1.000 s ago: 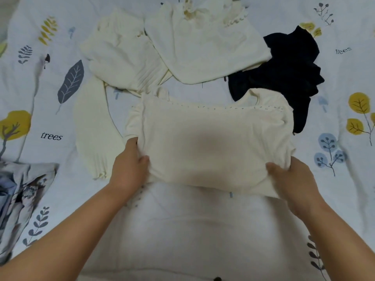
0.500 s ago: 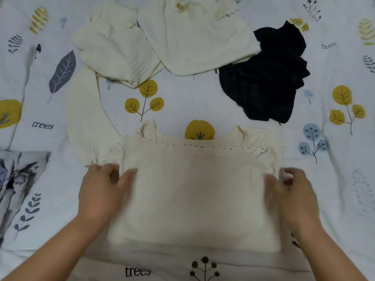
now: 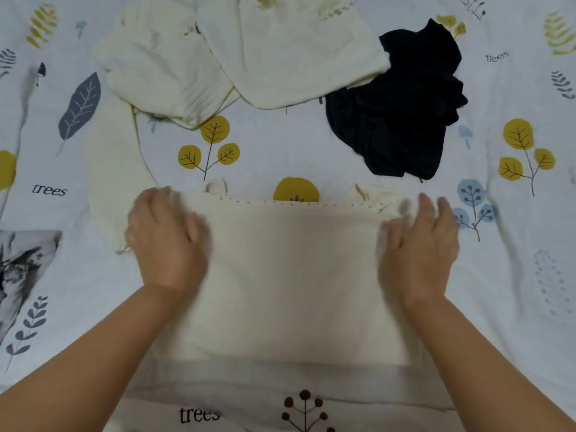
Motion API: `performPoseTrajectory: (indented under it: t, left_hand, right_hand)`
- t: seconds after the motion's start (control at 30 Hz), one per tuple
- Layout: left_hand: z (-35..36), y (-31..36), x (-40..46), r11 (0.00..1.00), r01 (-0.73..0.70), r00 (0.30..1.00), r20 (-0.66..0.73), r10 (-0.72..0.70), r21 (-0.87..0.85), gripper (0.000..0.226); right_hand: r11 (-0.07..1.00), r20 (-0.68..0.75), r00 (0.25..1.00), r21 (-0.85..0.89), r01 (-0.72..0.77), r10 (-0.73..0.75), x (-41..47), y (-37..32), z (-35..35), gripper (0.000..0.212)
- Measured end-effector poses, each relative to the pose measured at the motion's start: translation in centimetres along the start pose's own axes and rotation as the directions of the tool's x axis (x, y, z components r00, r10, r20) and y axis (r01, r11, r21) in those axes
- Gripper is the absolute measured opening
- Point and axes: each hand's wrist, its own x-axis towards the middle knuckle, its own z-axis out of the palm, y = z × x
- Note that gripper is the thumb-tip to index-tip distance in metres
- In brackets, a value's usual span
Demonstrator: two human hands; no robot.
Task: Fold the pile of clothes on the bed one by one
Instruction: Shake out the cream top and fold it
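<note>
Both blurred hands, left (image 3: 166,241) and right (image 3: 419,247), press flat on the cream garment (image 3: 290,275).

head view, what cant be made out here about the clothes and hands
- Cream garment under both hands: its kind, since the folded layers hide what lies beneath.
- Left hand and right hand: finger detail, lost to motion blur.
- Cream pile: how many pieces, because they overlap and the top edge cuts them off.
- Dark garment: its kind, being crumpled and too dark.
- Grey fabric: cut off by the left edge.
</note>
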Motion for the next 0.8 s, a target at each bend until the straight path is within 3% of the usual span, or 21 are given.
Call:
performPoseTrajectory:
  t: [0.07,0.13,0.23,0.37,0.43,0.5,0.57,0.67,0.73,0.8]
  left_hand:
    - [1.0,0.5,-1.9,0.936,-0.342,0.934,0.141,0.33,0.078,0.055]
    - [2.4,-0.6,-3.1,0.848,-0.502,0.826,0.387,0.411,0.17,0.058]
    - [3.5,-1.9,-2.9,0.829,-0.489,0.808,0.499,0.313,0.272,0.066]
    - [3.7,-1.6,-2.6,0.821,-0.488,0.8,0.529,0.284,0.297,0.074]
    - [3.0,-1.2,-2.7,0.831,-0.489,0.791,0.537,0.294,0.264,0.078]
    - [1.9,-0.9,-3.1,0.84,-0.495,0.784,0.529,0.324,0.22,0.07]
    - [1.0,-1.1,-4.0,0.825,-0.526,0.773,0.521,0.362,0.208,0.064]
    - [0.1,-1.8,-5.8,0.812,-0.545,0.752,0.551,0.362,0.211,0.064]
    - [0.0,-2.5,-6.5,0.814,-0.539,0.736,0.591,0.329,0.218,0.067]
    - [-0.3,-3.0,-6.8,0.823,-0.531,0.723,0.614,0.316,0.201,0.068]
  right_hand:
    - [0.953,0.141,0.959,-0.144,0.265,-0.245,-1.4,-0.2,1.1,0.06]
    - [0.887,0.384,0.883,-0.258,0.383,-0.27,-1.7,0.4,2.1,0.073]
    - [0.89,0.49,0.859,-0.313,0.332,-0.148,-0.7,2.1,3.0,0.075]
    - [0.899,0.525,0.838,-0.279,0.337,-0.152,-0.3,1.8,2.5,0.071]
    - [0.921,0.468,0.861,-0.212,0.326,-0.197,-0.8,1.3,1.4,0.066]
    - [0.971,0.253,0.949,-0.093,0.218,-0.189,-1.7,1.2,-0.4,0.061]
    - [0.999,0.156,0.987,0.004,-0.037,0.036,-2.8,1.9,-2.0,0.058]
    - [0.883,0.377,0.843,0.118,-0.454,0.384,-4.1,3.1,-3.3,0.052]
    - [0.787,0.526,0.732,0.175,-0.591,0.433,-4.4,3.7,-3.8,0.045]
    - [0.699,0.648,0.655,0.256,-0.668,0.389,-4.2,3.8,-4.1,0.033]
